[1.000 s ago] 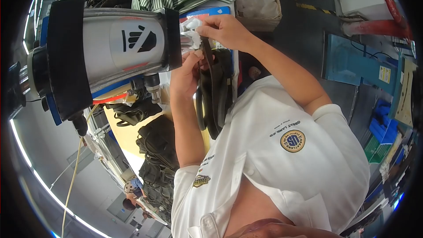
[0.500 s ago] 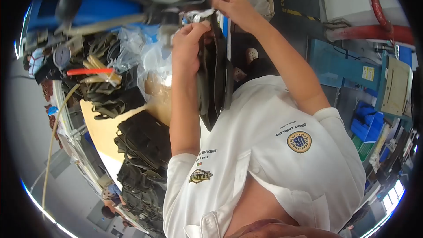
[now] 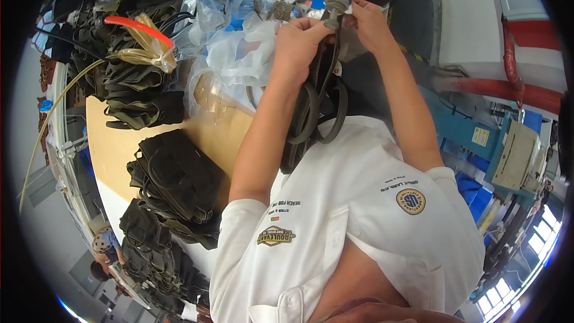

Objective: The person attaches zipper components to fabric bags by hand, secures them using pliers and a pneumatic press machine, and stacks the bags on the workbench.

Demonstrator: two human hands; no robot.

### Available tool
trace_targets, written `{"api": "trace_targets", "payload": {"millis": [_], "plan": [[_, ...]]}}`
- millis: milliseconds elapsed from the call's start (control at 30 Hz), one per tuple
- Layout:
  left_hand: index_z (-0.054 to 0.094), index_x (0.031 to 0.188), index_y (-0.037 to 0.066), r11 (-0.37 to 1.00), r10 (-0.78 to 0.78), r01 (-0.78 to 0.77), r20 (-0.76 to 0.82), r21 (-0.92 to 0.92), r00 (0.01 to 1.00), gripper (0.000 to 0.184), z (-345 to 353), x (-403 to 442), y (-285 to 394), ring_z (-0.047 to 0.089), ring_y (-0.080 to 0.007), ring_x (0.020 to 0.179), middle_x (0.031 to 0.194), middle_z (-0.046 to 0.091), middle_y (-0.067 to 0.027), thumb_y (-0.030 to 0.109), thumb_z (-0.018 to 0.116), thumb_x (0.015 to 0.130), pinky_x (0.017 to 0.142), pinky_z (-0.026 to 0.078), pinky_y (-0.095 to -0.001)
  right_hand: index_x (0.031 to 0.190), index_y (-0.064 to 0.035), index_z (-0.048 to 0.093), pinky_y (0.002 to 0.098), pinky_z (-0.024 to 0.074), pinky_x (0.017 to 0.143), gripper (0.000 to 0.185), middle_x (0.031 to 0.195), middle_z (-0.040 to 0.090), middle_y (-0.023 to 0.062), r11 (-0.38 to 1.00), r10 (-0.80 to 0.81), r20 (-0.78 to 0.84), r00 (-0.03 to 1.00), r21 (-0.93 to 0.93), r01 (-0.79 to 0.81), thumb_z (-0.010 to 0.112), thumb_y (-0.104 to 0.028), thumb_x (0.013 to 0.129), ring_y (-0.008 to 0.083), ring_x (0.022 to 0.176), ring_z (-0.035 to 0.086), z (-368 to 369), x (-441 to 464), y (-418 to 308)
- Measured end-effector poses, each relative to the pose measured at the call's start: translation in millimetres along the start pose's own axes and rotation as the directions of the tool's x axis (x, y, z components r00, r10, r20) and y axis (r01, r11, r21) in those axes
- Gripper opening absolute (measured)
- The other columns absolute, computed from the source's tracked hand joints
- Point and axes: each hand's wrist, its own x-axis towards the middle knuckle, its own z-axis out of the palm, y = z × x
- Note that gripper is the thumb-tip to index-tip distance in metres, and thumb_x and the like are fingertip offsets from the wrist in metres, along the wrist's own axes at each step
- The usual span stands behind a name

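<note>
Dark bag (image 3: 326, 76): stretches from the hands toward the white shirt (image 3: 365, 197), zipper (image 3: 320, 60) and looped handles (image 3: 345, 107) showing
Left hand (image 3: 297, 48): thumb and fingers pinched on the bag's upper end
Right hand (image 3: 369, 26): fingers bent beside that end; behind the metal fitting (image 3: 335, 7), cannot tell whether they grip
Handling: probably light, limp, not fragile; best held by zipper edge or handles

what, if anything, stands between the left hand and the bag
Nothing visible: the left hand is on the dark bag near its far end. A metal fitting hides part of that end from view.
</note>
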Motion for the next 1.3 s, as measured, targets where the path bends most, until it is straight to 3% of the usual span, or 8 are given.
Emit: {"api": "trace_targets", "payload": {"millis": [67, 200, 300, 500, 800, 1000, 1300], "plan": [[0.064, 0.072, 0.003, 1.000, 0.002, -0.002, 0.003, -0.012, 1.000, 0.015, 0.3, -0.8, 0.0, 0.055, -0.0083, 0.058, 0.068, 0.065, -0.0039, 0.012, 0.073, 0.080, 0.056, 0.043, -0.0221, 0.101, -0.0048, 0.068, 0.0223, 0.0402, 0.061, 0.016, 0.081, 0.065, -0.0020, 1.000, 0.016, 0.014, 1.000, 0.004, -0.016, 0.060, -0.016, 0.093, 0.0058, 0.066, 0.053, -5.0, 4.1, 3.2], [0.064, 0.075, 0.002, 1.000, -0.016, 0.016, -0.010, -0.020, 1.000, 0.012, 1.0, -2.8, 4.1, 0.056, -0.0095, 0.060, 0.071, 0.066, -0.0053, 0.011, 0.071, 0.079, 0.057, 0.044, -0.0227, 0.073, -0.0026, 0.065, 0.0223, 0.0379, 0.054, 0.022, 0.064, 0.060, 0.0003, 1.000, 0.005, -0.114, 0.993, 0.015, -0.003, 0.064, -0.016, 0.090, 0.0064, 0.058, 0.052, -2.4, 8.7, 11.3], [0.065, 0.078, 0.005, 1.000, -0.018, 0.018, 0.015, 0.001, 1.000, 0.012, -2.3, -0.5, 1.1, 0.063, -0.0124, 0.069, 0.077, 0.067, -0.0037, 0.014, 0.074, 0.079, 0.063, 0.046, -0.0265, 0.077, -0.0018, 0.066, 0.0220, 0.0376, 0.053, 0.020, 0.065, 0.060, 0.0007, 0.999, 0.009, -0.104, 0.995, 0.033, -0.006, 0.064, -0.016, 0.091, 0.0066, 0.058, 0.052, 0.2, 6.5, 6.1], [0.066, 0.078, 0.001, 0.999, -0.030, 0.031, 0.007, -0.040, 1.000, 0.012, -2.8, 0.8, 0.3, 0.058, -0.0102, 0.062, 0.071, 0.066, -0.0053, 0.012, 0.072, 0.079, 0.059, 0.045, -0.0230, 0.086, -0.0028, 0.066, 0.0207, 0.0357, 0.053, 0.020, 0.066, 0.057, -0.0027, 0.998, 0.025, -0.038, 0.999, 0.057, -0.023, 0.064, -0.020, 0.095, 0.0045, 0.056, 0.046, 1.5, 5.5, -0.9], [0.067, 0.076, 0.002, 0.999, 0.032, -0.032, 0.062, 0.001, 0.998, 0.015, -5.3, 2.3, -0.9, 0.058, -0.0097, 0.062, 0.071, 0.067, -0.0042, 0.016, 0.073, 0.080, 0.058, 0.044, -0.0229, 0.083, -0.0098, 0.063, 0.0197, 0.0350, 0.054, 0.020, 0.067, 0.051, -0.0062, 0.997, -0.077, 0.072, 0.994, -0.002, 0.078, 0.057, -0.020, 0.099, 0.0029, 0.059, 0.044, 0.5, 0.4, -3.0], [0.069, 0.081, 0.002, 0.999, 0.019, -0.020, 0.016, 0.048, 1.000, 0.015, -1.8, 3.2, 1.0, 0.062, -0.0109, 0.068, 0.076, 0.068, -0.0043, 0.017, 0.072, 0.080, 0.064, 0.045, -0.0241, 0.085, -0.0102, 0.063, 0.0197, 0.0362, 0.054, 0.020, 0.066, 0.051, -0.0062, 0.999, -0.024, -0.027, 0.999, 0.037, 0.025, 0.054, -0.020, 0.101, 0.0029, 0.059, 0.045, 7.1, 0.2, -6.1], [0.069, 0.077, 0.002, 0.998, 0.036, -0.037, 0.022, 0.053, 0.999, 0.016, -2.7, 6.2, -2.7, 0.060, -0.0099, 0.065, 0.074, 0.067, -0.0037, 0.017, 0.073, 0.080, 0.062, 0.045, -0.0231, 0.093, -0.0110, 0.068, 0.0186, 0.0374, 0.055, 0.021, 0.070, 0.055, -0.0080, 0.999, -0.023, 0.035, 0.999, 0.045, 0.022, 0.054, -0.024, 0.102, 0.0019, 0.060, 0.047, -1.6, 5.7, 1.1]]}}
